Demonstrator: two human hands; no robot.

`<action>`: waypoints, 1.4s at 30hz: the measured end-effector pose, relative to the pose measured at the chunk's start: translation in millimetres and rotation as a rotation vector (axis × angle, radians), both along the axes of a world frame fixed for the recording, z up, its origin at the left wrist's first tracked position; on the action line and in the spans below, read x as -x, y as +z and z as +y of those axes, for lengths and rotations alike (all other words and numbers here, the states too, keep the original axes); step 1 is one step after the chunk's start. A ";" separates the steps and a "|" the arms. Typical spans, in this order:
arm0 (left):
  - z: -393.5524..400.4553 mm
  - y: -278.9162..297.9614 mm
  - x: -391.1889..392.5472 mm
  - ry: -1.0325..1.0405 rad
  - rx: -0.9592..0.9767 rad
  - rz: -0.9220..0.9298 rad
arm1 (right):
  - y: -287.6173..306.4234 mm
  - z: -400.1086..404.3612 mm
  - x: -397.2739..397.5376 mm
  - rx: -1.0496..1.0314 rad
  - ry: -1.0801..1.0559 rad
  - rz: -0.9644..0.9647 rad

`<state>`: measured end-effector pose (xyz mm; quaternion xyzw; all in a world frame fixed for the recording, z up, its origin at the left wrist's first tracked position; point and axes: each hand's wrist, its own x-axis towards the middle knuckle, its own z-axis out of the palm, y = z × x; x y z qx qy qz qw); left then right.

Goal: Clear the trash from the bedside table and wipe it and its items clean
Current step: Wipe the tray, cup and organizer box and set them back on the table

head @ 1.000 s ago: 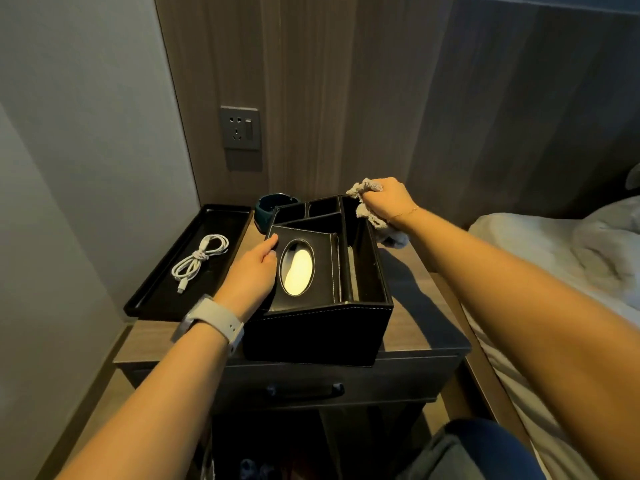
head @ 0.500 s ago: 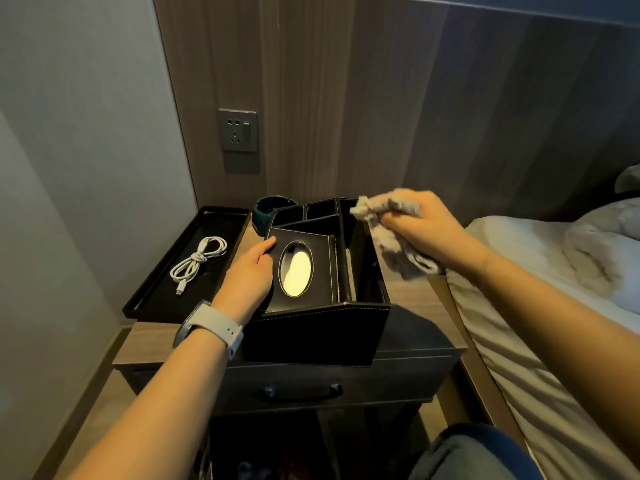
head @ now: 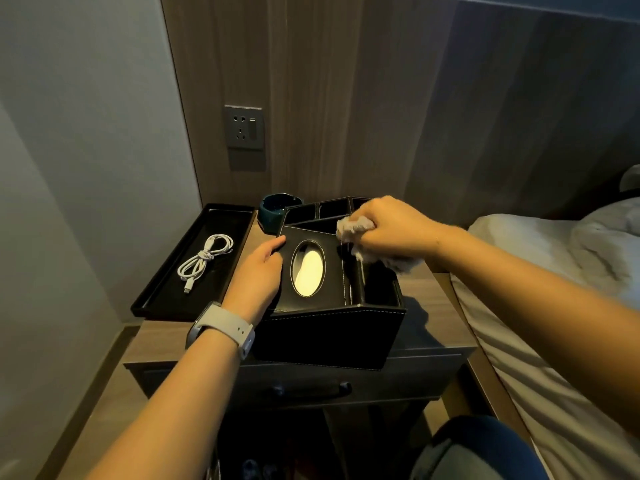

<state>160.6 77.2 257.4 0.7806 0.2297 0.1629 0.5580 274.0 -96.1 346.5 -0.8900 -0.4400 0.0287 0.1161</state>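
Observation:
A black leather organiser box (head: 329,337) with a tissue slot and several compartments stands on the wooden bedside table (head: 436,306). My left hand (head: 258,271) holds its left side, thumb on the lid's edge. My right hand (head: 391,228) grips a crumpled pale cloth (head: 353,225) over the box's right compartments, by the lid's right edge. Part of the cloth hangs below my fist toward the right wall of the box.
A black tray (head: 166,289) at the table's left holds a coiled white cable (head: 204,259). A dark teal ashtray (head: 275,209) sits behind the box. A wall socket (head: 243,128) is above. The bed (head: 554,306) adjoins on the right; a drawer handle (head: 311,389) is below.
My right hand with the cloth has moved from the box's back right corner forward and left, over the compartments beside the tissue lid. My left hand stays on the box's left side.

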 end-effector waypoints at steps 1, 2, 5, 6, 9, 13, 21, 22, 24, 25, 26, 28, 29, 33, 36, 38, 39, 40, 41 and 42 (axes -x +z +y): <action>0.3 -0.4 -0.3 0.001 -0.008 -0.008 | -0.8 -9.3 16.6 0.015 0.050 -0.021; 0.6 -1.0 -0.6 0.003 -0.015 -0.012 | -1.1 -17.8 35.5 0.046 0.107 -0.064; 4.9 -3.3 0.0 -0.002 -0.014 -0.003 | -2.4 -36.3 72.3 0.090 0.243 -0.126; 6.0 -4.1 0.2 -0.005 -0.014 -0.001 | -1.3 -41.3 76.1 0.073 0.263 -0.089; 8.1 -3.5 1.1 -0.017 -0.029 0.037 | 2.0 -56.3 59.4 -0.275 0.232 0.189; 11.5 2.4 -1.5 -0.039 -0.139 0.152 | -19.9 -72.7 -4.8 -0.895 -0.119 0.290; 29.0 24.3 -11.4 -0.123 -0.196 0.274 | -88.4 -27.7 -82.4 -1.175 -0.431 0.727; 30.6 25.1 -13.4 -0.127 -0.214 0.282 | -95.0 -17.3 -82.2 -1.181 -0.449 0.732; 31.2 25.2 -16.1 -0.124 -0.240 0.290 | -102.1 -4.4 -65.4 -1.257 -0.495 0.696; 30.9 24.4 -16.9 -0.120 -0.252 0.290 | -105.4 -2.9 -50.3 -1.295 -0.491 0.647; 30.0 23.5 -17.9 -0.120 -0.259 0.289 | -110.0 -4.0 -31.5 -1.324 -0.464 0.623; 27.5 21.0 -18.6 -0.113 -0.260 0.258 | -121.2 -14.4 14.2 -1.365 -0.361 0.704; 26.6 20.1 -18.6 -0.105 -0.254 0.237 | -125.5 -19.9 36.8 -1.376 -0.310 0.756; 30.4 24.3 -14.3 -0.157 -0.242 0.267 | -144.9 -32.7 112.0 -1.434 -0.194 0.825; 34.1 29.5 -7.9 -0.179 -0.348 0.302 | -153.1 -41.4 129.4 -1.324 -0.080 0.723; 30.8 32.6 -1.8 -0.080 -0.612 0.270 | -148.4 -56.0 123.0 -1.298 -0.062 0.788; 25.0 33.8 4.0 -0.005 -0.739 0.205 | -144.0 -64.2 115.5 -1.340 -0.106 0.865; 15.4 36.2 12.2 0.058 -0.799 0.109 | -138.8 -71.7 105.3 -1.401 -0.177 0.946; 2.0 38.8 20.9 0.096 -0.778 0.007 | -133.7 -78.6 92.4 -1.455 -0.271 0.991; -14.5 41.8 30.0 0.094 -0.700 -0.085 | -128.8 -83.7 78.6 -1.476 -0.359 1.002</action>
